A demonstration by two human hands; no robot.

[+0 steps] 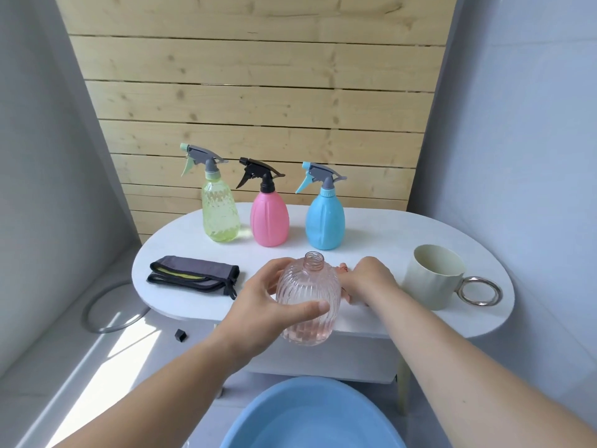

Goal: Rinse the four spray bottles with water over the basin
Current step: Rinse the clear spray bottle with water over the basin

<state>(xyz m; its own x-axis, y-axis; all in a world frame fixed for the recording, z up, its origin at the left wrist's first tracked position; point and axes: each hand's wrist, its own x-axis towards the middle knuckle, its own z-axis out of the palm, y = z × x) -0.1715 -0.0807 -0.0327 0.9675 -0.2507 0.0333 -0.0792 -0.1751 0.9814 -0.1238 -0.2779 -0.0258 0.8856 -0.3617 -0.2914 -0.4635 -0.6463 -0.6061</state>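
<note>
Basin (310, 415) nearest; L hand (268, 295) grips uncapped ribbed bottle (308, 295)

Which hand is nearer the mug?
Right. The right hand is just left of the mug; the left hand grips the clear bottle, farther left.

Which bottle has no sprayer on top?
The clear ribbed bottle in the left hand: its neck is open. The yellow bottle, pink bottle and blue bottle all have sprayers.
</note>
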